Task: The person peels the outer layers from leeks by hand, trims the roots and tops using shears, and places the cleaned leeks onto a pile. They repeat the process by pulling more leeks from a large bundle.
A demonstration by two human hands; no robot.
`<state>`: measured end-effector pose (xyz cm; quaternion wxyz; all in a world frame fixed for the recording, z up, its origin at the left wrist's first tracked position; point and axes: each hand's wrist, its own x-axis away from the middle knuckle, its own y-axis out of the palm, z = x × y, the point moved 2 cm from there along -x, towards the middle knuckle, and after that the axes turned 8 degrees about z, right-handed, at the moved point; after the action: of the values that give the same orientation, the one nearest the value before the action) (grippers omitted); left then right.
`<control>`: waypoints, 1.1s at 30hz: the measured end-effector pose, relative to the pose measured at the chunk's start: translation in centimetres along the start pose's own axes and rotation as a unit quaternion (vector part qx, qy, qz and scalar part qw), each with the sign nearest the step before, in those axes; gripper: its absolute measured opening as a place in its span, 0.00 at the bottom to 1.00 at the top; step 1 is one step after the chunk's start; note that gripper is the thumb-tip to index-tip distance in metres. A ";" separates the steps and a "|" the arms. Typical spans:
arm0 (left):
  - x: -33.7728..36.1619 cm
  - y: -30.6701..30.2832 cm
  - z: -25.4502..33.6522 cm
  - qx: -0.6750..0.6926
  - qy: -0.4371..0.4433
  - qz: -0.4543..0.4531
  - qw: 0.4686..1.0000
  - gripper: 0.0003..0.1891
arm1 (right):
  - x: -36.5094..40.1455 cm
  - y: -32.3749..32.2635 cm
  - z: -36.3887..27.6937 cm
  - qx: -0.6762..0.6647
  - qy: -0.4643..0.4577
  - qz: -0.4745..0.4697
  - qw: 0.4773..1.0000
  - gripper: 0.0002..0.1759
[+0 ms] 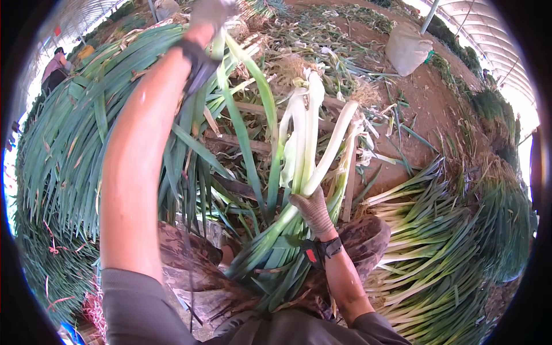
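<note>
My right hand (313, 211), in a knitted glove, is closed around a bunch of leeks (310, 132). Their white stalks and roots point up and away, while the green leaves trail down across my lap. At the top of the view my left hand (210, 14), also gloved, is blurred by motion. A pale leek stalk (219, 52) runs up to it, its long green leaves hanging towards my lap; the hand seems closed on this leek, though the fingers are smeared. A big heap of leeks (86, 138) lies under and beside my left arm.
More leeks (425, 253) lie in rows at my right, white ends inward. Peeled leaves and trimmings (339, 34) litter the ground ahead. A pale sack (408, 50) stands at the upper right. Another person (56, 68) is at the far left. Dark green bundles (500, 213) line the right side.
</note>
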<state>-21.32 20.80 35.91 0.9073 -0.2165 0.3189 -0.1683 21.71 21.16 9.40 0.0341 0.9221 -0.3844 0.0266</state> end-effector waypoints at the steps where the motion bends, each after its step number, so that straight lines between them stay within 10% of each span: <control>1: 5.5 0.8 2.9 0.019 0.115 -0.071 0.991 0.25 | 0.0 -0.1 0.1 -0.011 0.030 -0.007 0.999 0.32; 2: 6.6 4.1 0.0 -0.052 0.020 -0.157 0.986 0.32 | -0.1 0.0 0.0 -0.024 -0.001 0.012 1.000 0.30; 4: 16.0 7.9 0.3 0.265 -0.038 -0.256 0.929 0.46 | 0.5 -0.1 -0.6 -0.040 0.016 0.012 0.999 0.29; 10: 24.5 11.3 1.2 0.275 -0.086 -0.326 0.900 0.37 | 1.1 -0.4 -1.3 -0.042 0.014 0.002 0.999 0.27; 13: 22.6 12.0 0.5 0.198 -0.077 -0.208 0.955 0.28 | 0.6 -1.2 -0.1 -0.038 0.025 -0.025 0.999 0.29; 17: 15.4 10.6 -1.3 0.204 -0.285 -0.054 0.935 0.13 | 1.4 -1.2 0.3 -0.018 0.033 -0.021 0.999 0.28; 19: 7.8 10.5 -6.2 -0.234 0.115 -0.020 0.965 0.09 | 1.7 -0.9 0.6 -0.004 0.020 -0.029 0.999 0.29; 21: 7.2 3.4 0.7 -0.361 0.093 0.021 0.928 0.13 | 2.1 -0.7 0.9 0.005 0.012 -0.035 0.999 0.29; 24: 2.8 -0.5 -2.2 0.027 -0.081 0.110 0.990 0.11 | 1.7 -1.7 1.1 -0.060 0.089 -0.052 0.993 0.32; 28: 11.8 4.1 -1.9 0.304 -0.072 -0.096 0.945 0.10 | 1.2 -1.9 1.2 -0.143 0.094 -0.021 0.985 0.27; 31: 19.1 5.7 1.8 0.227 -0.146 -0.299 0.915 0.30 | 1.7 -1.6 -0.4 -0.158 0.085 -0.044 0.983 0.29; 32: 24.0 10.2 0.4 0.302 0.014 -0.321 0.898 0.40 | 1.9 -1.7 -1.0 -0.156 0.082 -0.060 0.982 0.30; 33: 24.8 10.4 1.5 0.356 -0.008 -0.330 0.874 0.47 | 1.8 -1.8 -0.9 -0.165 0.098 -0.066 0.979 0.31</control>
<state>-0.26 19.04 19.21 0.8170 0.0271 0.1403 -0.5586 24.25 21.17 10.34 0.2252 0.9200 -0.3167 0.0505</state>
